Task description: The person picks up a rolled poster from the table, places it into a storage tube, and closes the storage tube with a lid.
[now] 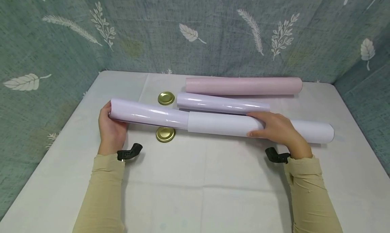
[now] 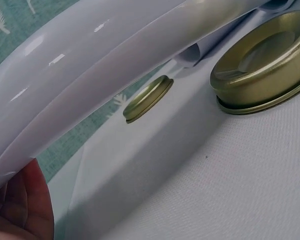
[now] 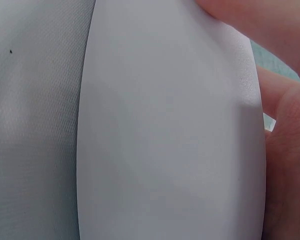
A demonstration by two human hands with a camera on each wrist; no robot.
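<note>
In the head view, a glossy pale-lavender paper roll (image 1: 149,113) runs into the open left end of a matte white paper roll (image 1: 222,123). My left hand (image 1: 112,135) holds the lavender roll at its far left end, which is lifted off the table. The left wrist view shows that roll's long overlapping edge and a few curled fingers (image 2: 37,200) beneath it. Farther right, my right hand (image 1: 278,130) grips the white roll from above, thumb on the near side and fingers across the top. The white roll's surface (image 3: 165,125) fills most of the right wrist view.
Behind lie a second glossy lavender roll (image 1: 222,103) and a pink roll (image 1: 243,86). One gold jar lid (image 1: 166,98) sits left of them; another gold lid (image 1: 165,134) lies just in front of the held lavender roll. A leaf-patterned green cloth (image 1: 213,30) borders the white-covered table (image 1: 201,199).
</note>
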